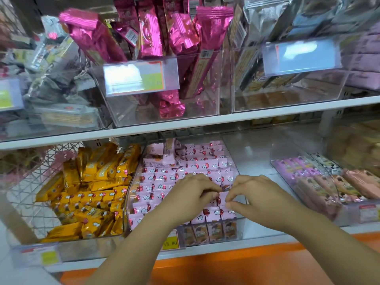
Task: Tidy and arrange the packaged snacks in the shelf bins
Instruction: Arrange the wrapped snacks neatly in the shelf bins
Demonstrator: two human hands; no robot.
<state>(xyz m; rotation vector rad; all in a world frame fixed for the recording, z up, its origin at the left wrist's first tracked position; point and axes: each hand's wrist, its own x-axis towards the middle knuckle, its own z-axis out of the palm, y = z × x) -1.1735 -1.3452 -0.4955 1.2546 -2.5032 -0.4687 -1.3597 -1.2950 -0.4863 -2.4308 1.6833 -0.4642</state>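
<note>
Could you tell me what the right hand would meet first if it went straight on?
Probably the left hand, just ahead across the pink packet that it and the right hand both pinch.

Lower shelf, middle bin [130,194], clear plastic: small pink packets [185,161] with a red balloon print are standing on edge in tight rows, filling it front to back. A few at the back left are lying loose and tilted on top. One front packet [222,199], near the right wall, is being pinched between the left hand [193,192] and the right hand [253,194].

Left bin [92,247]: yellow packets [88,192] are lying heaped and jumbled, with no rows.

Right bin [287,153]: long purple and salmon bars [320,186] are lying side by side.

Upper bin [205,105]: magenta foil packs [148,33] are standing and leaning at mixed angles.
</note>
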